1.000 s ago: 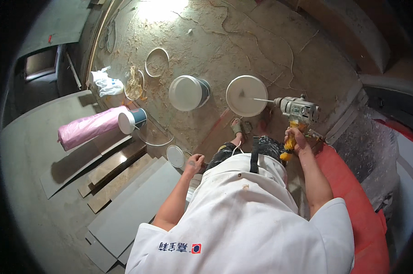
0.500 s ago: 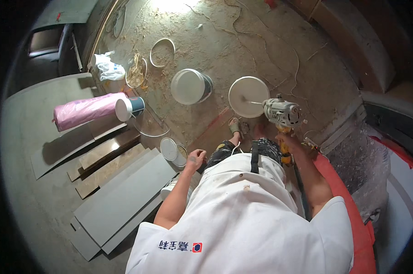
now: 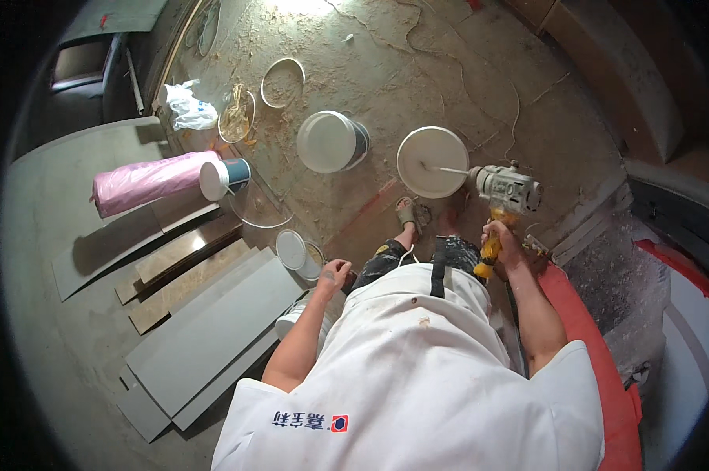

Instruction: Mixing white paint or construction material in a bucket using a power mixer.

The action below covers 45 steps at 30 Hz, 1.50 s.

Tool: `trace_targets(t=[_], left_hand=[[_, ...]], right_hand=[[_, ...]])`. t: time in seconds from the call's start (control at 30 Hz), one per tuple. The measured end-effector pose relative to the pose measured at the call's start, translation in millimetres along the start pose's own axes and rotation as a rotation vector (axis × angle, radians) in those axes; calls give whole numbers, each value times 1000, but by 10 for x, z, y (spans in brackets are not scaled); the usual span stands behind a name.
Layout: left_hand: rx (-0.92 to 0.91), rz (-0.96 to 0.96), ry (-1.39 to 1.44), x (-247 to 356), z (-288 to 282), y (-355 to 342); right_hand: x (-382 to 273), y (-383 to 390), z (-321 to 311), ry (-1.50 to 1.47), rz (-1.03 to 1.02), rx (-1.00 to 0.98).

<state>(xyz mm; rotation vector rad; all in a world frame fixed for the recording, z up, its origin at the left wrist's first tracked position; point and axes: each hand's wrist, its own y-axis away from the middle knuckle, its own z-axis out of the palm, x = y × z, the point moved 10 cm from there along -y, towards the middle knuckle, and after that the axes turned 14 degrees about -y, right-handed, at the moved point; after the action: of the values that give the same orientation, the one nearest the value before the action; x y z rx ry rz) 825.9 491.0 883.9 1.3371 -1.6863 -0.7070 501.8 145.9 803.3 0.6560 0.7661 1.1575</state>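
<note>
My right hand (image 3: 503, 239) is wrapped around the yellow handle of a power drill mixer (image 3: 507, 190) with a grey-white, stained body. Its thin shaft slants left into a round white bucket (image 3: 409, 185), which holds a pale mix. The shaft's lower end is hidden in that mix. My left hand (image 3: 336, 272) hangs by my left thigh with its fingers curled in, and nothing shows in it. Left of the mixing bucket stands another white bucket (image 3: 357, 145) with a dark band.
A smaller bucket (image 3: 235, 173) lies beside a pink wrapped roll (image 3: 146, 184). Several boards (image 3: 205, 337) are stacked at the left, near a round lid (image 3: 290, 250). Red sheeting (image 3: 578, 314) runs along my right side. A cable (image 3: 517, 118) and debris lie across the floor.
The drill has shifted right and tilted, so more of its shaft and yellow handle shows. My right hand moved with it. My left hand has barely moved.
</note>
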Motion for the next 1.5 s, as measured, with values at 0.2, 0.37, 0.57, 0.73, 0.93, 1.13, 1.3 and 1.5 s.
trace_targets(t=[0.2, 0.37, 0.57, 0.73, 0.93, 1.13, 1.3, 1.5], left_hand=[[-58, -56, 88, 138, 12, -7], [-36, 24, -45, 132, -72, -163], [-50, 54, -75, 400, -80, -168], [-53, 54, -64, 437, -103, -207], [-66, 66, -94, 489, -68, -232], [-78, 66, -89, 538, 37, -222], [-76, 104, -45, 694, 124, -200], [-92, 95, 1, 780, 219, -188]], right_hand=[[60, 93, -91, -244, 9, 30], [14, 136, -40, -283, -7, 33], [-30, 161, -142, -359, -63, 16], [-87, 189, -188, -394, -83, 14], [-109, 196, -253, -429, -91, 6], [-108, 152, -339, -279, -105, 26], [-34, 166, -425, -48, -83, 105], [132, 179, -367, 282, -91, 177]])
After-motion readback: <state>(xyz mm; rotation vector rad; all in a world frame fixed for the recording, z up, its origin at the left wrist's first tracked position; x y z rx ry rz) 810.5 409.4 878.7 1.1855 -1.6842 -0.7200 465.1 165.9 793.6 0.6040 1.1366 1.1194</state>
